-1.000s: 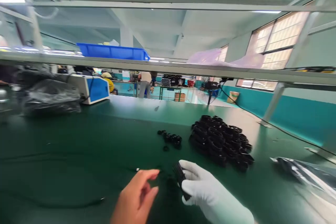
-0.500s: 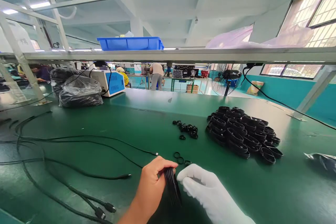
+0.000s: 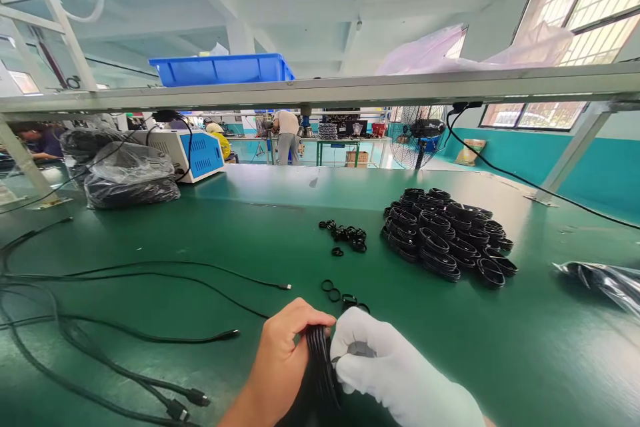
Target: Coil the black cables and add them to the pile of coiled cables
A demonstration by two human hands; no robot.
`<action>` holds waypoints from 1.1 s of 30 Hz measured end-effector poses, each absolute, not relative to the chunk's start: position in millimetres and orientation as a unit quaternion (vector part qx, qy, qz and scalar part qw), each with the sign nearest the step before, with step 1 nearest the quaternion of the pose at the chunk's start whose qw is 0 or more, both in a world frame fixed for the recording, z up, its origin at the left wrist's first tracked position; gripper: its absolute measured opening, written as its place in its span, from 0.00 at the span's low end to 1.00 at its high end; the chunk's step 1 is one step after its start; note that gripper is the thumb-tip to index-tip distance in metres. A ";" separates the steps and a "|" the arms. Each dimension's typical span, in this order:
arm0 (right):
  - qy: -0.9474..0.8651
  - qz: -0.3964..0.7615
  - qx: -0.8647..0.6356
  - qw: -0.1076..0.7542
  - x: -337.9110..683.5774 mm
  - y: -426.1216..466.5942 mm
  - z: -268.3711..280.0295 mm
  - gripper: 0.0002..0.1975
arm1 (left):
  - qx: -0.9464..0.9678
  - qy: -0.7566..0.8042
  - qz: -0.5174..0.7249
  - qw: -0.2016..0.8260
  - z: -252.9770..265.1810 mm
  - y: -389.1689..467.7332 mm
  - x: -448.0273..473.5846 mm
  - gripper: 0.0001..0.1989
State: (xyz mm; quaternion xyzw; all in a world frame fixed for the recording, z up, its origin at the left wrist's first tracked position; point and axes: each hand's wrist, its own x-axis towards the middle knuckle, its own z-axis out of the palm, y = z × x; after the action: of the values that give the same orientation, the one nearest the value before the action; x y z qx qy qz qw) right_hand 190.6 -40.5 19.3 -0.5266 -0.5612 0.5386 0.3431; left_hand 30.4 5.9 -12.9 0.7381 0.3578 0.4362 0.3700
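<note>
My bare left hand (image 3: 283, 357) is closed around a coiled black cable (image 3: 323, 367), its strands bunched side by side under the thumb. At the right side of that coil, my right hand (image 3: 383, 360), in a white glove, is pinched, with a small dark bit between thumb and fingers that I cannot make out. Just beyond the hands lie several loose black rings (image 3: 333, 294). Farther back is a small heap of similar black rings (image 3: 350, 235). The lower part of the coil is in shadow and partly hidden by my hands.
Black coiled cables (image 3: 445, 233) are piled at the right. Loose cables with connectors (image 3: 197, 397) spread across the left. A plastic-wrapped bundle (image 3: 133, 177) and a blue-and-white machine (image 3: 200, 153) stand at back left. Overhead, a shelf (image 3: 340, 90) carries a blue tray (image 3: 223, 71).
My gloved right hand has moved in against the coil's side, fingers curled tighter. My left hand keeps its hold. The whole view has shifted slightly to the right.
</note>
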 end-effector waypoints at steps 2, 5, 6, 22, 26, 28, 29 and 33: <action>-0.561 0.571 -0.502 0.329 195.2 -40.9 20.4 0.05 | 0.743 0.349 0.433 0.371 -14.4 6.0 30.1 0.12; -0.575 0.585 -0.469 0.328 200.5 -40.1 16.9 0.05 | 0.744 0.348 0.435 0.369 -15.6 6.6 30.1 0.13; -0.578 0.584 -0.463 0.333 201.4 -39.8 15.2 0.05 | 0.745 0.348 0.436 0.366 -15.6 6.8 30.1 0.13; -0.496 0.544 -0.539 0.410 196.4 -33.5 16.7 0.06 | 0.726 0.357 0.476 0.346 -12.6 7.2 28.2 0.12; -0.499 0.616 -0.454 0.408 183.1 -36.1 1.3 0.24 | 0.724 0.367 0.487 0.323 -15.8 5.9 27.4 0.11; -0.511 0.622 -0.452 0.383 177.1 -36.2 -6.0 0.30 | 0.731 0.372 0.479 0.313 -18.9 6.7 26.6 0.11; -0.515 0.602 -0.479 0.378 175.6 -35.6 -9.0 0.31 | 0.734 0.375 0.469 0.315 -20.2 7.7 26.1 0.11; -0.532 0.413 -0.639 0.373 178.1 -32.2 -14.5 0.37 | 0.727 0.437 0.407 0.337 -21.1 14.3 23.5 0.20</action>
State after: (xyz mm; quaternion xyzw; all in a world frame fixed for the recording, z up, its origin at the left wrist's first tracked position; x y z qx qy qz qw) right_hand 178.1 -32.2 -14.5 -0.6386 -0.5316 0.4130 0.3730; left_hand 23.5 14.3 -21.1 0.7273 0.4373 0.4074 0.3373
